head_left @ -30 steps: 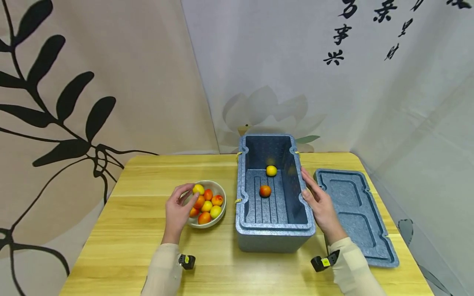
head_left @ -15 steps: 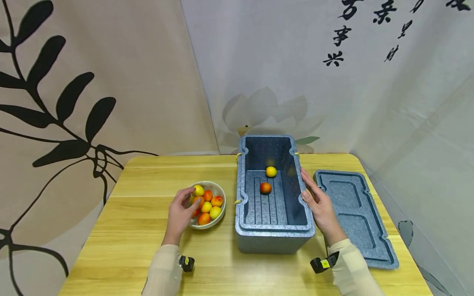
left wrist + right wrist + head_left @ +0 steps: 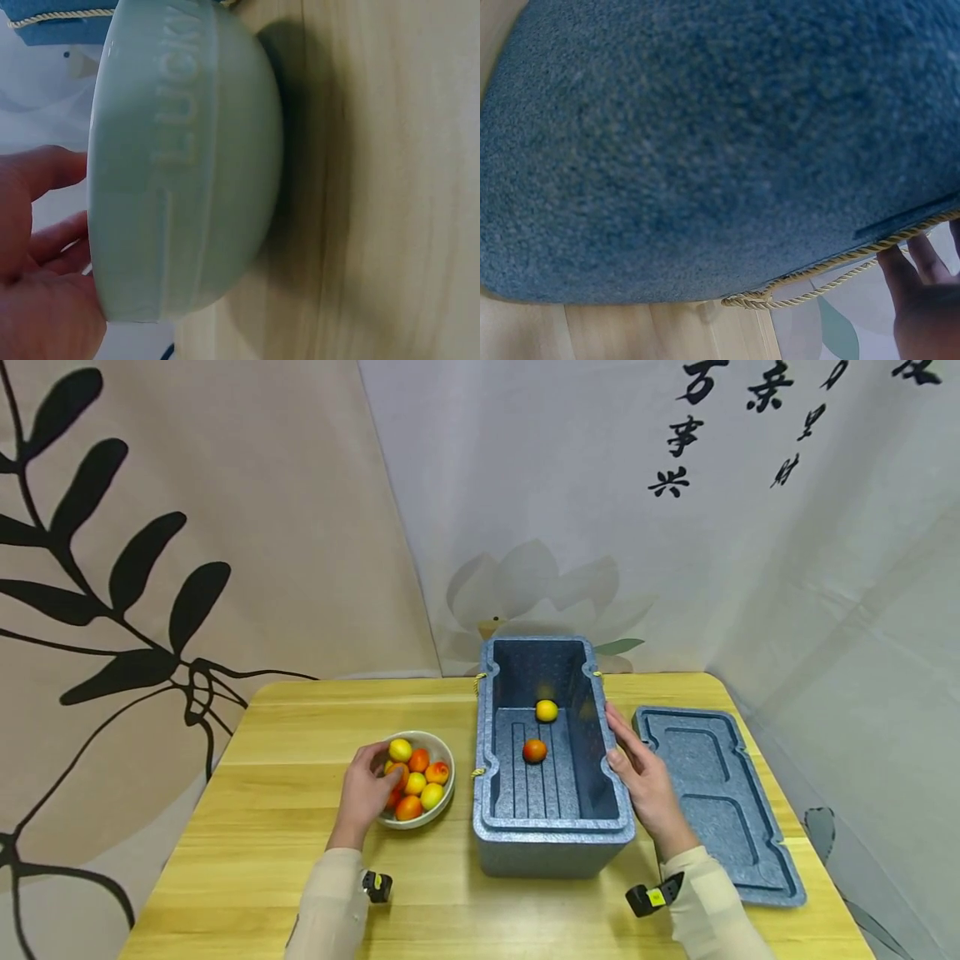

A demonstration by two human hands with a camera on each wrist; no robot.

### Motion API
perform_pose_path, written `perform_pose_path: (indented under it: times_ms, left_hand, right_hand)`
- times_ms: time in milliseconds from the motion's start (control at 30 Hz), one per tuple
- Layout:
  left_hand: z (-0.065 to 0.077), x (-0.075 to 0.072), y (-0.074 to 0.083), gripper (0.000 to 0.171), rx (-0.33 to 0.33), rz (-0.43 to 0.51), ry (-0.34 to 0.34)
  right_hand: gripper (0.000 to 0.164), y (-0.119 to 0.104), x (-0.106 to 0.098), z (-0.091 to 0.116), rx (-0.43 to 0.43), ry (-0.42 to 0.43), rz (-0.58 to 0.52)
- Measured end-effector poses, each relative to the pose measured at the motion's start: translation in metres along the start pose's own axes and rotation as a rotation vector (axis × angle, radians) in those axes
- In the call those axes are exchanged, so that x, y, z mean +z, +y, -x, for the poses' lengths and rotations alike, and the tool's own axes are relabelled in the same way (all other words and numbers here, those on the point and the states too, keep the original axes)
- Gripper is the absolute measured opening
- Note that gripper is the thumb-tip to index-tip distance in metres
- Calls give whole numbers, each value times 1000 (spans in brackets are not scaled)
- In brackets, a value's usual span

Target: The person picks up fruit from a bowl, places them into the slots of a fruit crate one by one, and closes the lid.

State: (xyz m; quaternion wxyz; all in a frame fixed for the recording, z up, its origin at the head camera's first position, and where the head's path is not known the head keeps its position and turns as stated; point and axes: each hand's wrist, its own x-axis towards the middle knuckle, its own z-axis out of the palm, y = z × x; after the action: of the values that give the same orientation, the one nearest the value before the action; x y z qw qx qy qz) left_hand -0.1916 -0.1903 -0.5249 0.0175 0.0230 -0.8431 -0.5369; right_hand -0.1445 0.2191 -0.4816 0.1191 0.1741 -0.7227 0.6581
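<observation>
Over the left side of a pale bowl (image 3: 452,777) is my left hand (image 3: 363,789), its thumb and fingers among small round yellow and orange-red fruits. The thumb overlaps an orange fruit (image 3: 397,774), and a yellow fruit (image 3: 400,749) lies beside the fingertips. In the left wrist view the bowl (image 3: 187,165) hides the fingertips; I cannot tell whether they grip a fruit. My right hand (image 3: 651,781) rests along the right wall of a blue-grey foam box (image 3: 555,829), fingers extended against it. The right wrist view shows fingers (image 3: 898,271) at its yellow cord (image 3: 832,259).
Inside the box lie a yellow fruit (image 3: 547,711) and an orange-red fruit (image 3: 535,751), apart from each other. The box's lid (image 3: 716,802) lies right of it on the wooden table (image 3: 247,843). A printed curtain (image 3: 315,527) hangs behind the table.
My left hand has moved slightly lower into the bowl, with its thumb closer over the orange fruit. The right hand stays against the box. The head view has shifted slightly.
</observation>
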Motion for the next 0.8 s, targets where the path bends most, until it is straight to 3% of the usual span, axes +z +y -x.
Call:
perform_pose_path:
  times_ms: [467,800]
  left_hand:
    - [-7,4,4,45,-34,-211,3]
    - [-6,6,1,23,63,-231,79]
  right_hand:
    - [48,-2,1,-1,-13,6,0]
    - [48,-2,1,0,6,14,1]
